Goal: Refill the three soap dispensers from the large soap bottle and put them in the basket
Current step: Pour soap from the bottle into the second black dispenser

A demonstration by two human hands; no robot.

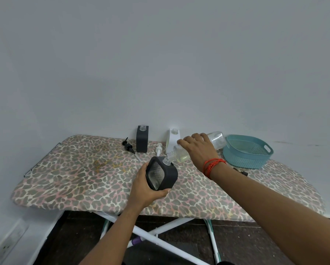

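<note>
My left hand (pixel 144 190) grips a black square dispenser (pixel 161 175) with a clear textured face, tilted and lifted over the board. My right hand (pixel 197 150) holds the large clear soap bottle (pixel 216 139) tipped sideways, its neck meeting the dispenser's open mouth; pale yellow-green soap pools near the bottle's neck. A second black dispenser (pixel 142 139) stands upright and uncapped at the back. A white dispenser (pixel 171 140) stands uncapped beside it, partly hidden by my right hand. The teal basket (pixel 237 157) sits at the right, holding nothing that I can see.
A black pump head (pixel 128 145) and a white pump head (pixel 158 148) lie on the leopard-print ironing board (pixel 74 175). The board stands against a white wall. A small dark object (pixel 241 172) lies in front of the basket. White and teal legs show below.
</note>
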